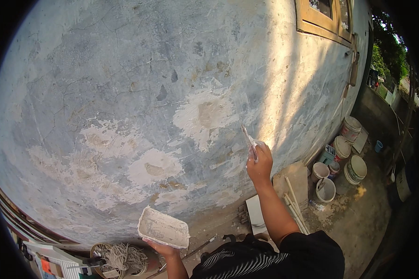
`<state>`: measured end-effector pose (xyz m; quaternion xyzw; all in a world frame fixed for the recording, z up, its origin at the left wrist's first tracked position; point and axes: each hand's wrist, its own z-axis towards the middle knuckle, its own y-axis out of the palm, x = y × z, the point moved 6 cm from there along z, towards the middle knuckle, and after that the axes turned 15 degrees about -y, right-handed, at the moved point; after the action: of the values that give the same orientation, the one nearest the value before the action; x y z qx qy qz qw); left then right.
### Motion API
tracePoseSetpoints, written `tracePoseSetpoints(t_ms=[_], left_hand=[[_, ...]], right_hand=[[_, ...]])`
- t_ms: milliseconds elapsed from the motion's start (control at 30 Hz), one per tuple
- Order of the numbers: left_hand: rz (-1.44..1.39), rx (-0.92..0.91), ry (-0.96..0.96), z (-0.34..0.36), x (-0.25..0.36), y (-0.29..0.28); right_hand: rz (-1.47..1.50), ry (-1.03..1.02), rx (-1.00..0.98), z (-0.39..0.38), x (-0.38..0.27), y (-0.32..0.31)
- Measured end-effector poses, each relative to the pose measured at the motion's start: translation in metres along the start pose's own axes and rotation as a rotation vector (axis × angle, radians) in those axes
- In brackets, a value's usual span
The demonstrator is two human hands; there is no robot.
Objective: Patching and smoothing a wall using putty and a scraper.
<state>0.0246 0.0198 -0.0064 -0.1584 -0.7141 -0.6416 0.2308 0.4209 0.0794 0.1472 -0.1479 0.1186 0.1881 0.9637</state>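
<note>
Best, I judge: hold the thin, white-smeared metal knife (pixel 246 135) low-angled, pressure even, feathering the ragged white patch (pixel 191 113) into the blue-grey wall (pixel 125 60). My right hand (pixel 260 161) grips the knife, tip jutting up-left; patch lies left. My left hand (pixel 164 249) grips the white-crusted rectangular trough (pixel 187 235) from beneath.

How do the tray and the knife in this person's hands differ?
The tray is a broad, open rectangle; the knife looks slim. The tray is low in the view, held in the left hand; the knife is higher and farther right, in the right hand. The tray's open side faces the camera, while the knife points up and slightly left. Both carry whitish smears.
</note>
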Motion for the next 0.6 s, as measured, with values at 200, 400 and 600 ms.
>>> tracePoseSetpoints(t_ms=[200,400,600], left_hand=[[0.016,-0.085,0.04,-0.008,-0.021,-0.001],[0.045,-0.087,0.04,-0.019,-0.026,0.012],[0.096,-0.116,0.042,-0.016,-0.027,0.018]], right_hand=[[-0.032,-0.016,-0.28,-0.035,-0.027,0.05],[0.106,-0.063,-0.264,-0.045,-0.01,0.032],[-0.001,0.015,-0.118,-0.014,0.018,0.017]])
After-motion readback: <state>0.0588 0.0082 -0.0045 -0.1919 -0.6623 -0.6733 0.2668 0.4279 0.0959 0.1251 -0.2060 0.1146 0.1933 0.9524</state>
